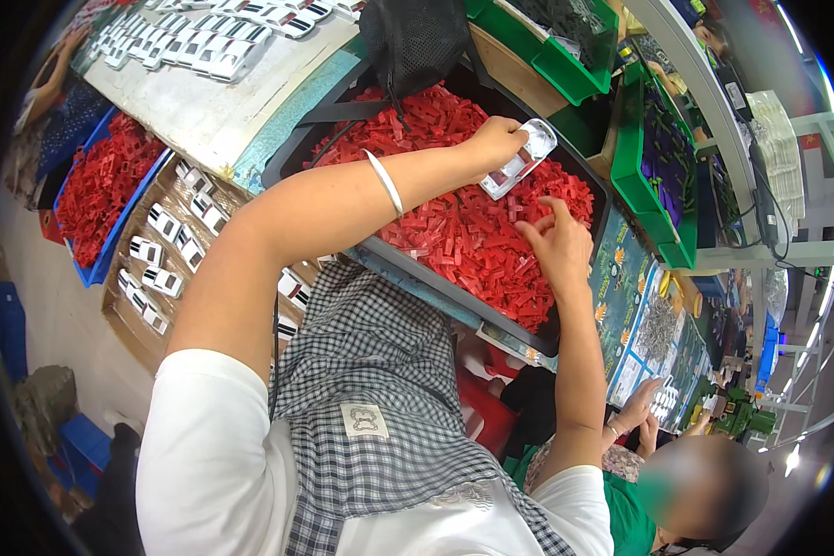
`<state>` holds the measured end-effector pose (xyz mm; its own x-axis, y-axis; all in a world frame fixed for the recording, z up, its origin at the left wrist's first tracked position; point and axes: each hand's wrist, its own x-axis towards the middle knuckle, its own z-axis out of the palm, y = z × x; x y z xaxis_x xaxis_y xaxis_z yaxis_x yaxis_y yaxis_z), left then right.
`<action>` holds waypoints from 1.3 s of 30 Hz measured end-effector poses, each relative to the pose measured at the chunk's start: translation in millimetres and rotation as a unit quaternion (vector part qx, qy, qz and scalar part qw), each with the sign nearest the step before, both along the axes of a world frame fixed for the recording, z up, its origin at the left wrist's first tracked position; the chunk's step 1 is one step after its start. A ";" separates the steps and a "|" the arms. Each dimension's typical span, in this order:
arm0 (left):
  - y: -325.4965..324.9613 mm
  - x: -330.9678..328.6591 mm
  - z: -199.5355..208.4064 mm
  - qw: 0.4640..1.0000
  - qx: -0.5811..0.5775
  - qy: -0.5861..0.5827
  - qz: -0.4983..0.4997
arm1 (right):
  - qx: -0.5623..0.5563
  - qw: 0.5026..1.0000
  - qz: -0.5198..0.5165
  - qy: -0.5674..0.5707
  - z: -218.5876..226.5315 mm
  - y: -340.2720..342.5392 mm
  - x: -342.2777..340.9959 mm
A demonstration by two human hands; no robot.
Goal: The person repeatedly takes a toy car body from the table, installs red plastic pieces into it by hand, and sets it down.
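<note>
My left hand grips a white toy car body at one end, above a heap of red plastic parts. The hollow side of the body shows, with some red inside it. The parts fill a large dark grey tray in front of me. My right hand hovers over the right side of the heap, thumb and fingers apart, and nothing shows between them.
A black mesh bag hangs over the tray's far edge. White toy cars stand on the table at far left and in a cardboard box. A blue bin holds red parts. Green bins stand right. A co-worker in green sits lower right.
</note>
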<state>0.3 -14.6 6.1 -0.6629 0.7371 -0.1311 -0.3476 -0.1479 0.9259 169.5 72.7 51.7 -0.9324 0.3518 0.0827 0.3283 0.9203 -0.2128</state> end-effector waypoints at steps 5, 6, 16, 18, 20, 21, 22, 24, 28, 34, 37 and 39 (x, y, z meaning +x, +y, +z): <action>0.2 5.2 3.0 1.000 -0.011 -0.006 0.002 | -0.121 0.989 0.019 0.081 -8.8 10.9 6.9; 0.6 4.8 1.0 1.000 -0.011 0.011 -0.001 | -0.075 0.993 0.054 0.077 -8.3 12.9 8.0; 1.6 4.6 -2.5 1.000 0.004 0.020 -0.013 | 0.048 0.972 0.164 0.162 -13.6 11.1 -1.9; 2.3 7.5 -2.5 1.000 0.006 0.014 -0.015 | 0.052 0.973 0.162 0.155 -11.7 13.0 -2.2; 2.2 8.4 -2.2 1.000 -0.007 0.010 -0.001 | 0.050 0.976 0.155 0.142 -16.3 15.8 -2.6; 2.6 8.4 -1.5 1.000 -0.007 0.009 -0.001 | 0.050 0.976 0.155 0.142 -19.7 16.9 -1.4; 3.4 8.3 -0.5 1.000 -0.006 0.012 -0.009 | 0.050 0.979 0.150 0.131 -23.6 18.0 0.4; 1.5 7.9 0.2 1.000 -0.007 0.014 -0.014 | 0.048 0.980 0.148 0.121 -25.5 16.3 0.2; -0.6 9.5 3.7 1.000 -0.003 0.015 -0.007 | 0.056 0.980 0.156 0.112 -24.6 11.0 -0.9; 2.9 8.6 -1.5 1.000 0.011 0.027 -0.008 | 0.056 0.968 0.145 0.197 -18.4 10.6 -1.1; 4.2 10.4 -3.7 1.000 0.013 0.023 -0.012 | 0.086 0.948 0.145 0.271 -4.7 5.0 -12.6; 5.0 11.3 -5.9 1.000 0.007 0.011 -0.013 | 0.107 0.948 0.151 0.260 4.8 -4.4 -25.0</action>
